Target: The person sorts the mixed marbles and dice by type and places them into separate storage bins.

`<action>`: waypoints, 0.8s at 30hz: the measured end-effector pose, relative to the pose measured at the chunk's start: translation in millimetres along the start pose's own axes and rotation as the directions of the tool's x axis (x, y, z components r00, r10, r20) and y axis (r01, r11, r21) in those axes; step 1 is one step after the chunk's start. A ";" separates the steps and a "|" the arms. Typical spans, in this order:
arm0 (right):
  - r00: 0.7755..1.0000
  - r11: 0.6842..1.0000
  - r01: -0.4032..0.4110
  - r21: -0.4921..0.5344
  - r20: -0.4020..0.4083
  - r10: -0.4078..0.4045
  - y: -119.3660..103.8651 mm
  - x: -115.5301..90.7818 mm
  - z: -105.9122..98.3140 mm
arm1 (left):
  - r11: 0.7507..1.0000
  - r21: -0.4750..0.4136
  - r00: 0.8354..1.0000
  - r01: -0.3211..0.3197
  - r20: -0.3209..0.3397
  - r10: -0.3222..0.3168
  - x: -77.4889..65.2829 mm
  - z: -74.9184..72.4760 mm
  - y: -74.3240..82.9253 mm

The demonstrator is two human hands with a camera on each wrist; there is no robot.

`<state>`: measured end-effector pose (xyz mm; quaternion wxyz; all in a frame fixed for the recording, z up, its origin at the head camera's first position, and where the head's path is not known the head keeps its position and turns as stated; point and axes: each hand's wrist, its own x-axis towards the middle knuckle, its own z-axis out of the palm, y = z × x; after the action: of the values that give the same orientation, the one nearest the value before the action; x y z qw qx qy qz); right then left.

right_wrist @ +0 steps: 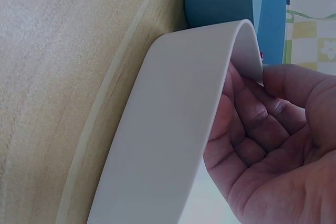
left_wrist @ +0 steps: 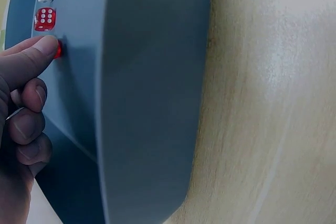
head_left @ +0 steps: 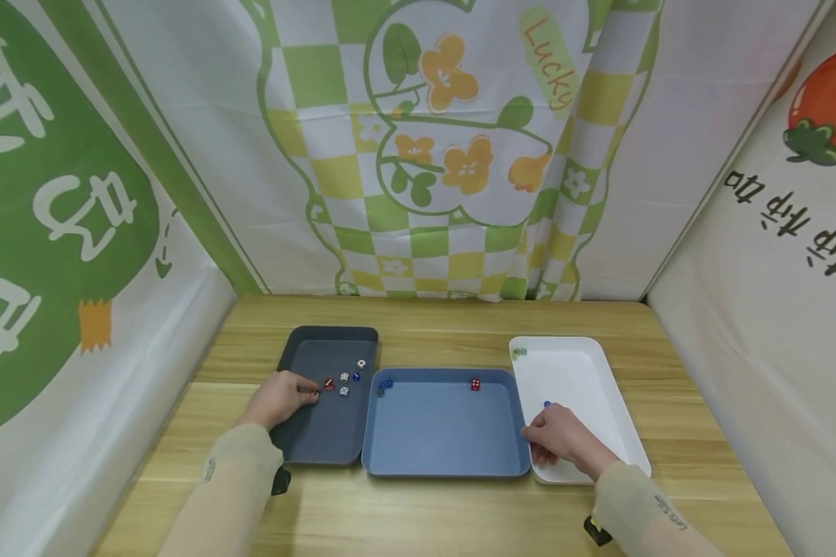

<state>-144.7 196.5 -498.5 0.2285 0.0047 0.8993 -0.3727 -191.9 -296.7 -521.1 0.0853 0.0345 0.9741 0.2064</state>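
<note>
My left hand (head_left: 276,398) reaches over the left side of the dark grey tray (head_left: 299,445). Its thumb and forefinger pinch a small red die (left_wrist: 58,50), mostly hidden by the thumb. In that tray, beside the fingertips, lie another red die (head_left: 330,384), white dice (head_left: 344,392) and a blue die (head_left: 356,377). My right hand (head_left: 560,437) is at the near left part of the white tray (head_left: 616,387). Thumb and curled fingers grip that tray's rim (right_wrist: 252,40), with the fingers on the inner side. A small blue piece (head_left: 547,404) lies just beyond this hand.
Between the two outer trays sits a blue tray (head_left: 446,433), with small blue pieces (head_left: 386,384) at its far left and a red die (head_left: 475,384) at its far right. Greenish pieces (head_left: 519,353) are in the white tray's far left corner. A patterned cloth (head_left: 453,255) hangs behind the wooden table (head_left: 425,325).
</note>
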 end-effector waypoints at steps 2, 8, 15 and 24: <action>1.000 1.000 -0.002 -0.001 -0.003 0.002 -0.2 0.0 0.3 | 1.000 -0.001 1.000 0.007 0.000 -0.007 -0.4 1.1 -0.5; 1.000 1.000 -0.009 0.002 -0.007 0.009 -0.9 0.7 1.1 | 1.000 -0.011 1.000 0.011 -0.001 -0.011 -1.7 1.6 -0.5; 1.000 1.000 -0.014 0.008 -0.010 0.014 -0.8 0.6 1.3 | 0.998 -0.054 1.000 -0.019 -0.025 0.017 -0.5 -0.6 3.4; 1.000 1.000 -0.025 0.007 -0.008 0.025 -0.4 1.1 1.1 | 0.985 -0.171 0.999 -0.032 -0.018 0.029 12.4 -6.6 29.1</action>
<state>-145.3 195.3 -499.4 0.2296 0.0185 0.8988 -0.3731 -204.4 -271.5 -505.1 0.0774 0.0403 0.9527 0.2911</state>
